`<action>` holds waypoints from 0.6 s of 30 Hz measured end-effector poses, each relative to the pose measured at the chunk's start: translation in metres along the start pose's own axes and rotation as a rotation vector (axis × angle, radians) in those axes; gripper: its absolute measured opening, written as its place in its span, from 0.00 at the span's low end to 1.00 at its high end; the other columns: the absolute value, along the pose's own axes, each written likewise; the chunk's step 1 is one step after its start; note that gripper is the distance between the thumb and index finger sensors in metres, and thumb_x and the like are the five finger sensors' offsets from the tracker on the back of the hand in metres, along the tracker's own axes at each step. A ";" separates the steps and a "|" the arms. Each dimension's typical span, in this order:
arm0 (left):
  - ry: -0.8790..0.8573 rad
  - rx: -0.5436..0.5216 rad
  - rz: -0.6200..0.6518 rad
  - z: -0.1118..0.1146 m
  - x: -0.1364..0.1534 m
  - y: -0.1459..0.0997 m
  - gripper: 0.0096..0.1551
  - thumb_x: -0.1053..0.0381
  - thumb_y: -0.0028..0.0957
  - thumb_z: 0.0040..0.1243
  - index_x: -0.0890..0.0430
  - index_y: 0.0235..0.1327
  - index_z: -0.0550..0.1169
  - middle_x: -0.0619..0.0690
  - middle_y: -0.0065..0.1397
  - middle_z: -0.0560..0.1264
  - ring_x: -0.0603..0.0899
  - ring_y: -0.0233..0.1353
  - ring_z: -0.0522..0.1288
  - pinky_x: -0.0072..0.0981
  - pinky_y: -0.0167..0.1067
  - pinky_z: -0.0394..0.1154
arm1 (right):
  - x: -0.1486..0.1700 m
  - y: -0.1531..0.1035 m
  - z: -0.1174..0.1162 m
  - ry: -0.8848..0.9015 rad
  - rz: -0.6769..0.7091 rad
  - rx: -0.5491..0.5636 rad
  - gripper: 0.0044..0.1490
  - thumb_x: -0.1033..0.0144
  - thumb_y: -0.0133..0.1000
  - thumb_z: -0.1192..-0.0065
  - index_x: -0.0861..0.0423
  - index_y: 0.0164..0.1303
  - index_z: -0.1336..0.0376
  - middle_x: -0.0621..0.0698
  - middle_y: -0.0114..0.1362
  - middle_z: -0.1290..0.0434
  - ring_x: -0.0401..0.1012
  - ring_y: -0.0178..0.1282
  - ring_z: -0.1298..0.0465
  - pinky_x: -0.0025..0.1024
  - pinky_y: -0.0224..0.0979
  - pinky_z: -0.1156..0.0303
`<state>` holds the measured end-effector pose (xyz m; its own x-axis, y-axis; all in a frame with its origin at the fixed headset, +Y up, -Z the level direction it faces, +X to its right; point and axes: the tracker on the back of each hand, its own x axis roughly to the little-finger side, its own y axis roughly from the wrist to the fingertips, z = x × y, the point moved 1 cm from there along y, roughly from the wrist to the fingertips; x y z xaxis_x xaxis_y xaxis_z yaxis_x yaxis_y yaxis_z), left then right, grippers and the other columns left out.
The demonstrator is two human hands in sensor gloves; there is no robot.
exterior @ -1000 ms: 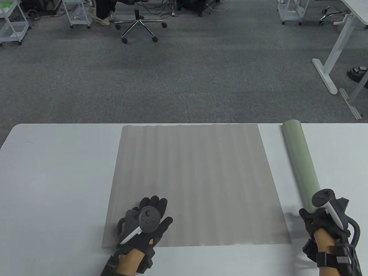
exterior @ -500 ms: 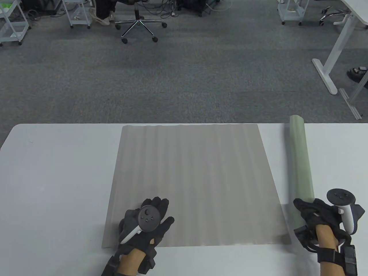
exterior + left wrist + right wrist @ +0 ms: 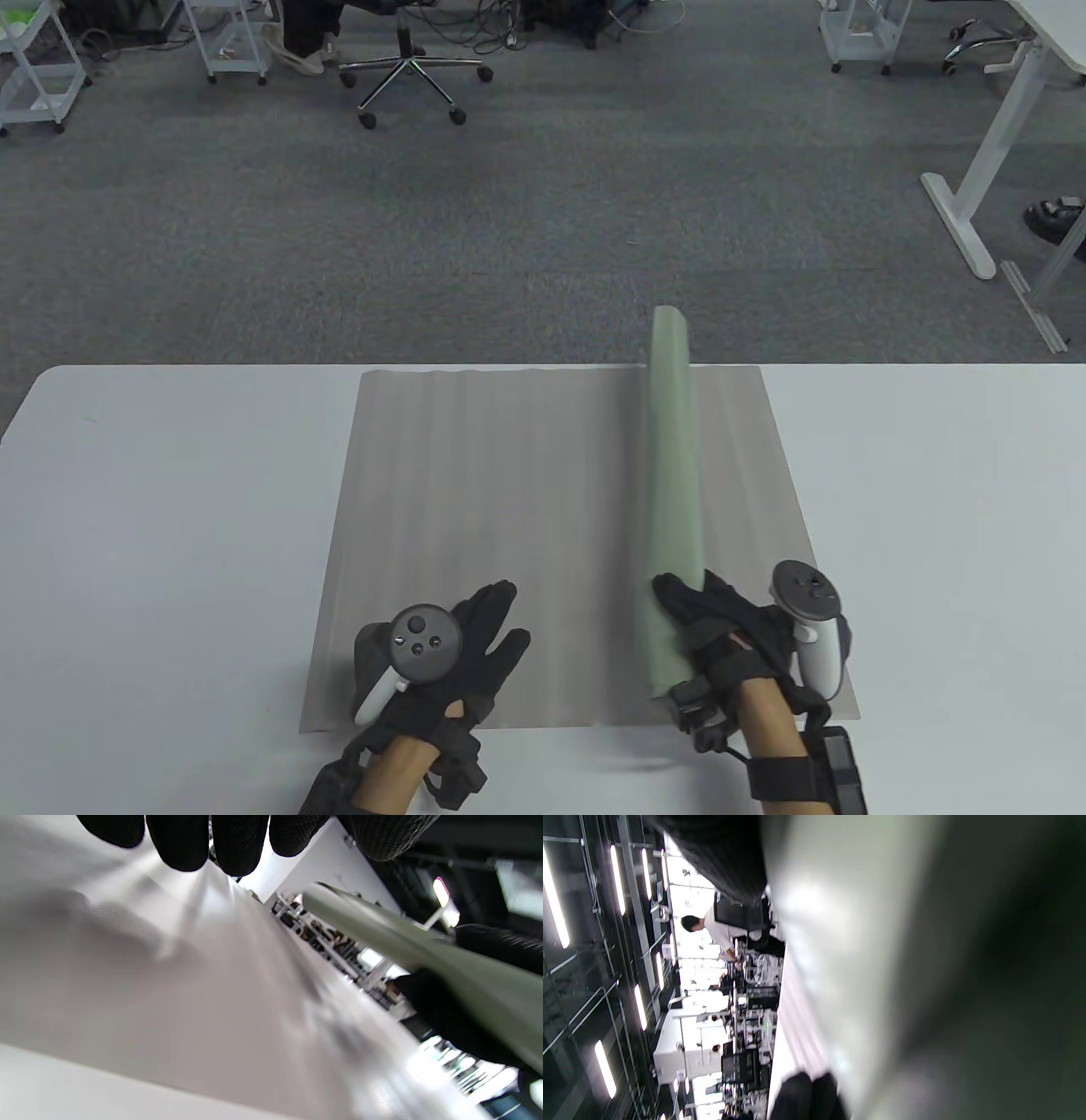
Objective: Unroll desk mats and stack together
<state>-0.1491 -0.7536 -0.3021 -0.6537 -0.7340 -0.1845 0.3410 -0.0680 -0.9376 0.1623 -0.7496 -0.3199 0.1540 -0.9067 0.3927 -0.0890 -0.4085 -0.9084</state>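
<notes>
A grey desk mat (image 3: 509, 543) lies unrolled and flat on the white table (image 3: 170, 526). My left hand (image 3: 475, 645) rests on its near left part with fingers spread; its fingertips (image 3: 237, 844) show above the mat (image 3: 169, 993) in the left wrist view. My right hand (image 3: 704, 620) grips the near end of a rolled pale green mat (image 3: 673, 475) and holds it over the right part of the grey mat, pointing away from me. The roll also shows in the left wrist view (image 3: 424, 955) and fills the right wrist view (image 3: 882, 984).
Bare table surface (image 3: 950, 509) lies to the right of the grey mat. Beyond the table's far edge is carpet with an office chair (image 3: 411, 68), carts (image 3: 34, 76) and a white desk leg (image 3: 976, 187).
My right hand has lifted the green roll from the table's right side and carried it left, over the grey mat. My left hand has stayed on the grey mat, shifting slightly.
</notes>
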 end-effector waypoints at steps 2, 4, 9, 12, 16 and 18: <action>-0.139 0.009 -0.016 0.000 0.004 0.000 0.45 0.37 0.64 0.44 0.61 0.90 0.58 0.67 0.90 0.62 0.80 0.80 0.69 0.74 0.68 0.68 | 0.000 0.004 -0.029 0.009 0.004 -0.035 0.59 0.55 0.63 0.37 0.78 0.83 0.62 0.69 0.75 0.35 0.55 0.67 0.21 0.53 0.66 0.22; -0.274 0.039 -0.037 0.003 0.008 0.001 0.48 0.36 0.64 0.43 0.63 0.90 0.56 0.67 0.89 0.64 0.77 0.76 0.74 0.70 0.65 0.73 | -0.001 0.007 -0.053 0.005 0.011 -0.050 0.59 0.55 0.64 0.38 0.78 0.83 0.63 0.70 0.75 0.36 0.56 0.68 0.22 0.55 0.68 0.23; -0.392 0.136 -0.119 0.010 0.012 0.004 0.50 0.38 0.64 0.51 0.67 0.88 0.53 0.62 0.78 0.72 0.60 0.62 0.83 0.55 0.56 0.81 | 0.003 0.011 -0.086 -0.030 0.011 -0.079 0.59 0.55 0.65 0.41 0.78 0.83 0.65 0.71 0.76 0.39 0.57 0.70 0.24 0.57 0.70 0.25; -0.397 0.178 -0.134 0.014 0.012 0.006 0.49 0.41 0.65 0.54 0.68 0.88 0.53 0.59 0.73 0.75 0.56 0.56 0.84 0.52 0.53 0.82 | 0.007 0.011 -0.093 -0.019 -0.007 -0.114 0.59 0.55 0.66 0.44 0.79 0.83 0.67 0.72 0.77 0.41 0.59 0.72 0.26 0.59 0.71 0.27; -0.376 0.188 -0.163 0.017 0.016 0.010 0.48 0.42 0.63 0.57 0.69 0.86 0.57 0.53 0.66 0.78 0.51 0.52 0.84 0.51 0.52 0.84 | 0.013 0.012 -0.093 -0.045 0.005 -0.129 0.59 0.55 0.66 0.45 0.80 0.82 0.68 0.73 0.78 0.42 0.60 0.74 0.28 0.63 0.72 0.30; -0.450 0.162 -0.172 0.018 0.017 0.011 0.47 0.45 0.62 0.61 0.70 0.84 0.60 0.50 0.60 0.80 0.49 0.49 0.85 0.50 0.51 0.84 | 0.014 0.012 -0.092 -0.024 0.006 -0.144 0.59 0.54 0.66 0.47 0.80 0.82 0.69 0.73 0.78 0.43 0.61 0.76 0.29 0.65 0.73 0.31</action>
<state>-0.1448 -0.7786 -0.3099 -0.3659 -0.9190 0.1466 0.3777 -0.2906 -0.8791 0.0726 -0.7768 -0.3116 0.1759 -0.9073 0.3819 -0.2303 -0.4151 -0.8801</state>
